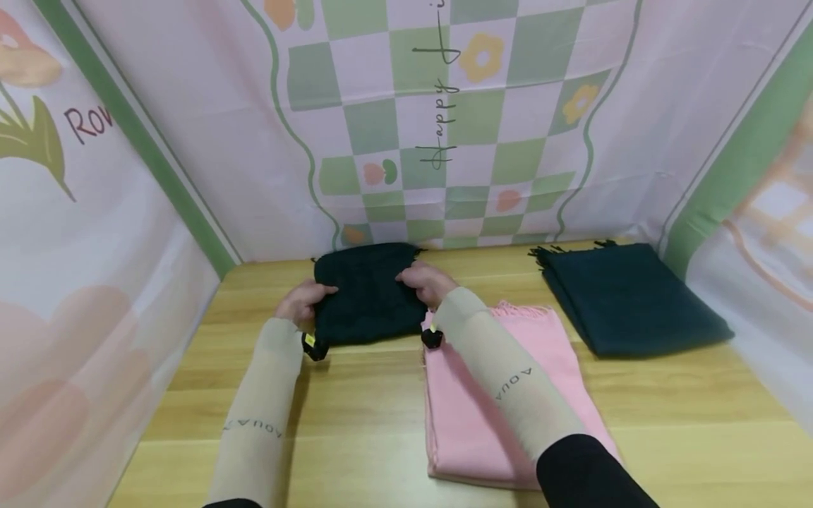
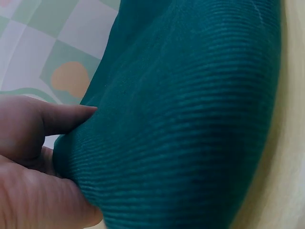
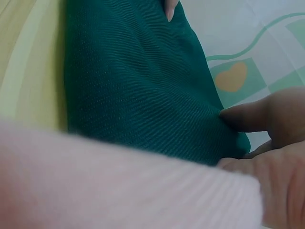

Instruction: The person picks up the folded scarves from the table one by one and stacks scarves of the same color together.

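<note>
A folded dark green scarf (image 1: 371, 300) with short fringe at its back corners lies toward the back of the table, left of centre. My left hand (image 1: 301, 300) pinches its left edge, the thumb on top and the other fingers beneath. On the opposite edge my right hand (image 1: 429, 282) grips the scarf the same way. Ribbed, teal-looking fabric of this scarf (image 2: 190, 124) fills most of the left wrist view, where the left hand (image 2: 40, 157) holds its rounded edge. In the right wrist view, the left thumb tip (image 3: 170, 10) also shows at the scarf's far side.
A folded pink scarf (image 1: 470, 423) with fringe lies under my right forearm. Another folded dark green scarf (image 1: 635, 303) is at the right, fringe toward the back. The wooden table (image 1: 356, 423) meets printed fabric walls (image 1: 267, 226) behind and at both sides.
</note>
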Available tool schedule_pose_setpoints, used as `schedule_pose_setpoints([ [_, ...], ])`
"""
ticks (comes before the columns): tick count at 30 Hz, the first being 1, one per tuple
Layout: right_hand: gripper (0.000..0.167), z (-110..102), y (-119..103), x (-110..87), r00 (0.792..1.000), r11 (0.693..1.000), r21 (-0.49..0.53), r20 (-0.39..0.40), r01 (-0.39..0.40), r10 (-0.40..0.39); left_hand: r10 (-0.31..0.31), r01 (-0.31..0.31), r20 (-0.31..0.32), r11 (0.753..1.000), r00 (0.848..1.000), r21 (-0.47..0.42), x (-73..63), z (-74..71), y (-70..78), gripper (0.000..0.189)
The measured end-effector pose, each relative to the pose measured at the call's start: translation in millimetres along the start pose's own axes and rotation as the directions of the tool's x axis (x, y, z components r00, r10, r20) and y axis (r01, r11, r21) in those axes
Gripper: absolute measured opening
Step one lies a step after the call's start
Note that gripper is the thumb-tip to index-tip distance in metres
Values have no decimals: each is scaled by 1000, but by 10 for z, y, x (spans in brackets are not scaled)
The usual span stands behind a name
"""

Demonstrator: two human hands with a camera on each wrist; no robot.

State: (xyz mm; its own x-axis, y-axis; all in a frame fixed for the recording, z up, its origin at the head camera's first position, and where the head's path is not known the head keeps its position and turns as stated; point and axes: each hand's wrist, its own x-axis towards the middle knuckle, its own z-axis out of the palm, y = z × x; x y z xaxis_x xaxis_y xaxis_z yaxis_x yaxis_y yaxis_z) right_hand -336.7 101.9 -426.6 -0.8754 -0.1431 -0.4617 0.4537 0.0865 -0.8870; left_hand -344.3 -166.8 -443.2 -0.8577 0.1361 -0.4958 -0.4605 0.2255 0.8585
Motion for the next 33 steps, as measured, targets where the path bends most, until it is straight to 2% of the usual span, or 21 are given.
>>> schedule_pose_setpoints([
  [6,80,23,28,-27,998,998,-47,36,53,-51,21,-19,27,997,999,-78,12,-18,-9,82],
  [10,78,22,37,-50,997,996,-66,55,61,-57,45,-40,44,993,998,-113,9,-38,-2,81],
  [14,74,13,32,-63,996,995,-67,53,69,-66,64,-59,47,993,997,-100,-15,-53,19,80],
  [21,74,21,11,-71,996,995,-48,28,88,-87,100,-89,81,988,992,-130,-76,-103,46,67],
  [26,73,42,-26,-101,992,991,-41,7,124,-124,101,-85,95,984,990,-157,-121,-143,87,68],
  [33,71,73,-106,-157,988,987,-48,1,155,-155,141,-127,105,984,984,-126,-201,-210,159,71],
])
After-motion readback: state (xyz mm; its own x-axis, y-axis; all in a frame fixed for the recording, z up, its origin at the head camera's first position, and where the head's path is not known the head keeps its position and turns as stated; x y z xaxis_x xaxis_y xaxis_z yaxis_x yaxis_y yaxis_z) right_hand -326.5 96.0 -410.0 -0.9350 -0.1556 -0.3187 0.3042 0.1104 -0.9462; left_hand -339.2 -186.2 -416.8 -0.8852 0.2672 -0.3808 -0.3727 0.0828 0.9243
